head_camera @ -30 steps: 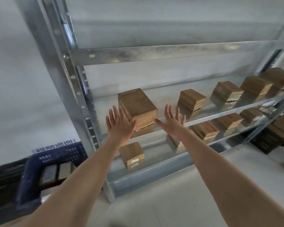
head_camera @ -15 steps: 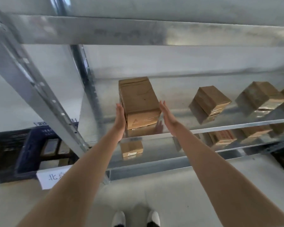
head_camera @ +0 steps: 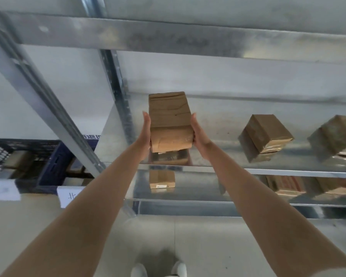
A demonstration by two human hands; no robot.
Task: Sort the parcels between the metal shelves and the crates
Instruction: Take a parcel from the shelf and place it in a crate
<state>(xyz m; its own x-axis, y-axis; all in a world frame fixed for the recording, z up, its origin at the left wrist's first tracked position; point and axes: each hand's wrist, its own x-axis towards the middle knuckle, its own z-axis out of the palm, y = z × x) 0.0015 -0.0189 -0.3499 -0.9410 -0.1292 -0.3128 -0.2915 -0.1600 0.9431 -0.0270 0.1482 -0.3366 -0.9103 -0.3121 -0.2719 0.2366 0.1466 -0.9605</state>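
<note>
Parcel (head_camera: 169, 116), tall brown carton, sat at the left end of the middle shelf (head_camera: 218, 148), close to the front edge and just right of the rear post (head_camera: 118, 100). Left hand (head_camera: 146, 130) lay flat on its left side, right hand (head_camera: 199, 134) flat on its right side, fingers (head_camera: 146, 119) of both straight and pointing toward the back, so the carton was squeezed between two palms rather than wrapped; thumbs not clear. Grip made sense: box too wide for one hand, taped faces looked slick, so side pressure from both was the sure way to move it. Could not tell whether the base was off the metal or resting on it; the shiny deck only showed its reflection underneath. Judged step: picking this carton off the rack, probably bound for the crate (head_camera: 50, 168), which stood on the floor to the left, outside the frame, with what looked like cartons inside and white labels (head_camera: 69, 196) by its near side. Two more parcels (head_camera: 265, 134) stood well apart to the right on the same level, angled, untouched. Small parcel (head_camera: 161, 179) lay on the lower shelf (head_camera: 204, 188) directly beneath. Risk, as a guess: the beam (head_camera: 168, 39) above hung low, so a pull straight out toward the body looked safer than a lift.
</note>
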